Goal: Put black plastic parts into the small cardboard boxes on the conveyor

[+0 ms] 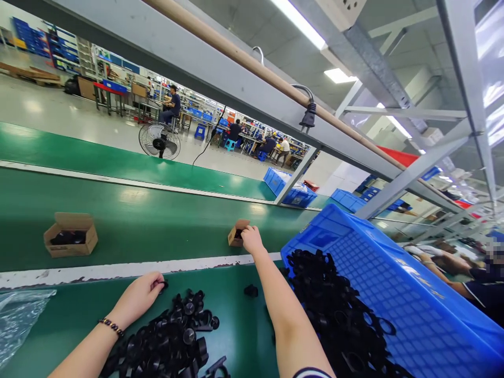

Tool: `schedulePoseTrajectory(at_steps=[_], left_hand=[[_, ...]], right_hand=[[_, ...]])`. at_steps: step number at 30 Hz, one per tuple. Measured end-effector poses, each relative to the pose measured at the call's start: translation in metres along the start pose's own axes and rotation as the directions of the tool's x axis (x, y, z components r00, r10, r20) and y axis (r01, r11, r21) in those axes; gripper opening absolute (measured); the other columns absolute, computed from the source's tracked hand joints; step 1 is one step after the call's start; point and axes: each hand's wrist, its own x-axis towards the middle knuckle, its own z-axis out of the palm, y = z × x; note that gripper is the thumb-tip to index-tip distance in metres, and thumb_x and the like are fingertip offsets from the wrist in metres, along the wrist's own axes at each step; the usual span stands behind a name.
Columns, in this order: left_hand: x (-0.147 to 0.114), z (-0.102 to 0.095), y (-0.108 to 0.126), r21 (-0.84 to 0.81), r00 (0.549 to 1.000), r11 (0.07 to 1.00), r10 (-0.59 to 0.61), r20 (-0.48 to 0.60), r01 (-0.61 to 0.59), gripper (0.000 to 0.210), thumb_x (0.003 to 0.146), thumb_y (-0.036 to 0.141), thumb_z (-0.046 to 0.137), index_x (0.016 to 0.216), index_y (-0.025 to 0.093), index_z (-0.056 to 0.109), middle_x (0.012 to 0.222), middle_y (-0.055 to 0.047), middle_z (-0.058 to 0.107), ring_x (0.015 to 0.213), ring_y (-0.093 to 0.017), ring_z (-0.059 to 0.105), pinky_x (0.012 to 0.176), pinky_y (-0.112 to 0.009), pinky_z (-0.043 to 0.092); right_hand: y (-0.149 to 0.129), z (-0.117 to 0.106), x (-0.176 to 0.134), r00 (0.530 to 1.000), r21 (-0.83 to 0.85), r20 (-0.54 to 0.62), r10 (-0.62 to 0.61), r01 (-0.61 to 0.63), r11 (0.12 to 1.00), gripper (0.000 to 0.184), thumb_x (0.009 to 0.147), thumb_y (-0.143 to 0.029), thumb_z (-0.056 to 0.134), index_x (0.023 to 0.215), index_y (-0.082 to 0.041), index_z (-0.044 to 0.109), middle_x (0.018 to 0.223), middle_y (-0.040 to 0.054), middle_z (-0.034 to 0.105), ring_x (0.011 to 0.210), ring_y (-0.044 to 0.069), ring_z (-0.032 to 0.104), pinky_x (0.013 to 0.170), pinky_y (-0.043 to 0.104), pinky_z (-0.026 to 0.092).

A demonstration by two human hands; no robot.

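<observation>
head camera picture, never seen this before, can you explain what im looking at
No robot here: these are a person's bare hands, seen from a camera worn on the head, looking forward and down. The left hand pinches a small black part beside a pile of black parts on the green work surface. The right hand is at a small cardboard box; whether it holds anything is hidden. Another open box of black parts stands further left. At right, a blue crate holds many more.
</observation>
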Motion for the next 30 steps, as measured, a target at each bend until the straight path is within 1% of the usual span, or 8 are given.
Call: schedulePoseTrajectory(at_steps=[5, 10, 14, 17, 21, 25, 27, 30], left_hand=[[-0.001, -0.001, 0.001, 0.023, 1.000, 1.000, -0.007, -0.014, 0.007, 0.018, 0.077, 0.030, 0.036, 0.072, 0.021, 0.050, 0.066, 0.001, 0.056, 0.063, -0.015, 0.052, 0.059, -0.025, 0.035], [-0.001, -0.001, 0.001, 0.007, 1.000, 1.000, -0.009, -0.019, 0.009, 0.018, 0.077, 0.030, 0.036, 0.073, 0.021, 0.051, 0.066, 0.001, 0.056, 0.062, -0.015, 0.052, 0.058, -0.024, 0.035], [-0.002, -0.002, 0.001, -0.018, 0.999, 1.000, 0.010, -0.035, -0.011, 0.017, 0.076, 0.029, 0.037, 0.072, 0.020, 0.051, 0.065, 0.001, 0.056, 0.061, -0.014, 0.052, 0.057, -0.023, 0.035], [-0.002, -0.001, 0.001, -0.025, 0.999, 1.000, 0.005, -0.044, -0.006, 0.017, 0.076, 0.028, 0.037, 0.072, 0.020, 0.051, 0.064, 0.001, 0.056, 0.060, -0.014, 0.051, 0.056, -0.023, 0.034], [-0.002, -0.001, 0.000, -0.028, 0.999, 1.000, -0.003, -0.049, 0.002, 0.016, 0.075, 0.027, 0.038, 0.072, 0.020, 0.052, 0.064, 0.001, 0.056, 0.061, -0.014, 0.052, 0.057, -0.023, 0.035], [-0.001, -0.001, 0.000, -0.046, 0.998, 0.999, -0.013, -0.063, 0.010, 0.017, 0.075, 0.028, 0.039, 0.071, 0.020, 0.054, 0.064, 0.001, 0.057, 0.061, -0.014, 0.052, 0.057, -0.024, 0.036], [-0.001, -0.001, 0.001, -0.068, 0.997, 0.998, -0.012, -0.072, 0.007, 0.018, 0.075, 0.029, 0.039, 0.071, 0.020, 0.055, 0.064, 0.001, 0.058, 0.061, -0.015, 0.053, 0.058, -0.024, 0.037], [-0.002, -0.001, 0.001, -0.099, 0.997, 0.995, -0.030, -0.077, 0.022, 0.019, 0.075, 0.029, 0.039, 0.072, 0.020, 0.055, 0.064, 0.000, 0.058, 0.062, -0.015, 0.053, 0.060, -0.025, 0.039]], right_hand=[[-0.011, 0.014, 0.008, 0.998, -0.010, 0.060, -0.030, 0.031, 0.999, 0.026, 0.070, -0.011, 0.046, 0.090, -0.014, 0.062, 0.096, 0.0126, 0.060, 0.109, 0.025, 0.031, 0.087, 0.039, 0.018], [-0.022, 0.013, 0.006, 0.998, -0.006, 0.057, -0.030, 0.030, 1.000, 0.031, 0.071, -0.013, 0.044, 0.099, -0.016, 0.057, 0.106, 0.0099, 0.056, 0.116, 0.026, 0.024, 0.090, 0.042, 0.015], [-0.035, 0.010, 0.001, 1.000, 0.004, 0.008, -0.007, 0.007, 1.000, 0.041, 0.071, -0.013, 0.042, 0.112, -0.017, 0.049, 0.117, 0.0097, 0.050, 0.121, 0.026, 0.017, 0.092, 0.046, 0.011], [-0.048, 0.015, 0.000, 1.000, 0.055, -0.004, 0.013, -0.013, 0.998, 0.052, 0.072, -0.014, 0.040, 0.123, -0.021, 0.038, 0.127, 0.0072, 0.042, 0.122, 0.027, 0.015, 0.094, 0.049, 0.010], [-0.069, 0.024, 0.003, 0.997, 0.087, 0.019, 0.069, -0.070, 0.994, 0.054, 0.072, -0.015, 0.038, 0.126, -0.023, 0.036, 0.131, 0.0046, 0.037, 0.125, 0.029, 0.009, 0.094, 0.055, 0.003], [-0.090, 0.022, 0.003, 0.993, 0.143, 0.031, 0.117, -0.120, 0.982, 0.059, 0.070, -0.017, 0.038, 0.129, -0.020, 0.032, 0.134, 0.0044, 0.032, 0.126, 0.030, 0.003, 0.094, 0.058, 0.000], [-0.100, 0.020, -0.005, 0.987, 0.195, -0.023, 0.159, -0.151, 0.969, 0.066, 0.067, -0.014, 0.039, 0.132, -0.019, 0.026, 0.137, 0.0037, 0.027, 0.127, 0.030, 0.000, 0.096, 0.057, 0.001], [-0.116, 0.026, -0.028, 0.942, 0.305, -0.215, 0.259, -0.187, 0.934, 0.070, 0.064, -0.009, 0.037, 0.132, -0.018, 0.023, 0.139, 0.0027, 0.020, 0.127, 0.027, -0.001, 0.099, 0.052, 0.006]])
